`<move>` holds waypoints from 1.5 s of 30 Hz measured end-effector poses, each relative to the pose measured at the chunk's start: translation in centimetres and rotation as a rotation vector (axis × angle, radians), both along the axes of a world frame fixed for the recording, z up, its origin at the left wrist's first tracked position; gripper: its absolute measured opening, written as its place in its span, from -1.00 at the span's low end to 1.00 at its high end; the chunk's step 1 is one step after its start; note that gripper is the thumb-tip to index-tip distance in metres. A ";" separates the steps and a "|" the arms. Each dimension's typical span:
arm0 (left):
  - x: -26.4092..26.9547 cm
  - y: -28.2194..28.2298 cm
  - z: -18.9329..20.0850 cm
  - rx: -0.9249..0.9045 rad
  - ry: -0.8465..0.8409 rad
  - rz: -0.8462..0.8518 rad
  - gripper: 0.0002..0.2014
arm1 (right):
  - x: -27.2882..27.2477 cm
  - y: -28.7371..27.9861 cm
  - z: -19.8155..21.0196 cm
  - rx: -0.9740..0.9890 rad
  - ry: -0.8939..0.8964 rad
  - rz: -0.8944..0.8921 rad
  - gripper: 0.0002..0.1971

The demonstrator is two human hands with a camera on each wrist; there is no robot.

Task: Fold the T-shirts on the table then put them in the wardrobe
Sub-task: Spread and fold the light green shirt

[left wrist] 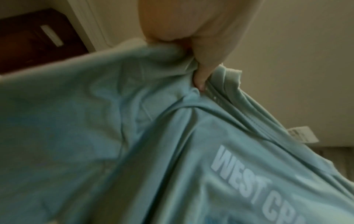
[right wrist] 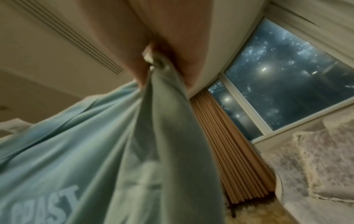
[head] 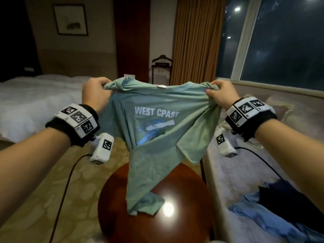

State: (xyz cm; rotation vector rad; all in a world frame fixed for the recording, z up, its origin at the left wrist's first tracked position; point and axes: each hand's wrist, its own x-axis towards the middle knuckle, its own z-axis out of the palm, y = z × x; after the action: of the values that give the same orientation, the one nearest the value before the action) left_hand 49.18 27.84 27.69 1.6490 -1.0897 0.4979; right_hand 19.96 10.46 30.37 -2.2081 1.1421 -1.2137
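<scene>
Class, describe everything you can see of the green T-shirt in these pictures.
The green T-shirt is soft, thin, pale sea-green cloth, printed in white letters above a blue and white graphic, with a small white label at the neckline. It is unfolded, creased and held up in the air: the left hand and right hand each grip a bunched shoulder. Its lower end drapes onto the round dark-red table.

The head camera looks down from behind both grips. Each wrist camera sits very close under its own grip, looking up. All three see the green T-shirt (head: 154,123) between the grips.
</scene>
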 end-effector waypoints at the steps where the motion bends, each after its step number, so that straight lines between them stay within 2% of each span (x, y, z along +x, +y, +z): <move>1: -0.1 0.6 0.6 -0.040 0.011 0.015 -0.85 | -0.1 0.4 0.4 -0.025 -0.051 -0.024 -0.76; 4: -0.3 2.3 2.5 -0.135 0.030 0.054 -0.81 | -1.0 2.1 1.8 -0.064 -0.196 -0.023 -0.77; 8: -1.5 5.2 5.6 -0.266 0.043 0.054 -0.67 | -2.9 4.7 3.9 -0.231 -0.361 -0.068 -0.78; 10: -2.8 6.3 7.1 -0.312 0.031 0.027 -0.67 | -3.9 5.7 5.0 -0.269 -0.439 -0.070 -0.77; 15: -5.0 8.5 8.8 -0.283 0.074 -0.095 -0.74 | -5.5 7.5 4.8 -0.128 -0.410 -0.068 -0.76; 17: -5.6 9.5 8.5 -0.252 0.129 -0.200 -0.79 | -6.5 8.1 4.5 -0.070 -0.447 -0.039 -0.76; 22: -6.7 11.3 8.3 -0.229 0.209 -0.442 -0.78 | -9.6 10.0 5.4 0.065 -0.576 0.179 -0.75; 24: -6.3 11.3 8.6 -0.267 0.271 -0.484 -0.70 | -10.4 10.4 5.9 0.081 -0.588 0.242 -0.79; 28: -5.7 9.7 7.8 -0.272 0.342 -0.498 -0.73 | -9.8 9.4 5.7 0.108 -0.618 0.242 -0.90; 32: -4.3 5.6 3.9 -0.142 0.365 -0.419 -0.81 | -6.8 5.3 1.9 0.194 -0.513 0.136 -0.89; 34: -3.1 2.8 -0.2 -0.047 0.434 -0.367 -0.78 | -4.7 2.3 -2.0 0.234 -0.427 0.050 -0.95; 36: -1.7 -0.1 -4.9 0.059 0.493 -0.298 -0.80 | -2.6 -0.9 -6.6 0.292 -0.333 -0.041 -0.87; 38: -0.3 -2.9 -9.9 0.240 0.477 -0.162 -0.92 | -0.8 -3.7 -11.5 0.374 -0.230 -0.119 -0.83; 39: 0.3 -4.2 -12.2 0.358 0.445 -0.068 -0.91 | 0.1 -4.9 -13.9 0.418 -0.151 -0.163 -0.82; 42: 0.9 -6.8 -18.8 0.720 0.337 0.105 -0.63 | 2.7 -6.7 -20.5 0.517 0.164 -0.210 -0.79; 45: -0.3 -8.0 -24.1 1.024 0.278 -0.039 -0.65 | 5.3 -5.8 -25.9 0.653 0.487 -0.090 -0.69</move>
State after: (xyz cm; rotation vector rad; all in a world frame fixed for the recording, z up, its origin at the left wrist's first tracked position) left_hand 48.92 19.85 3.62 2.4565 -1.2362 -0.4061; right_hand 25.25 4.63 4.45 -1.9707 1.5546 -0.2355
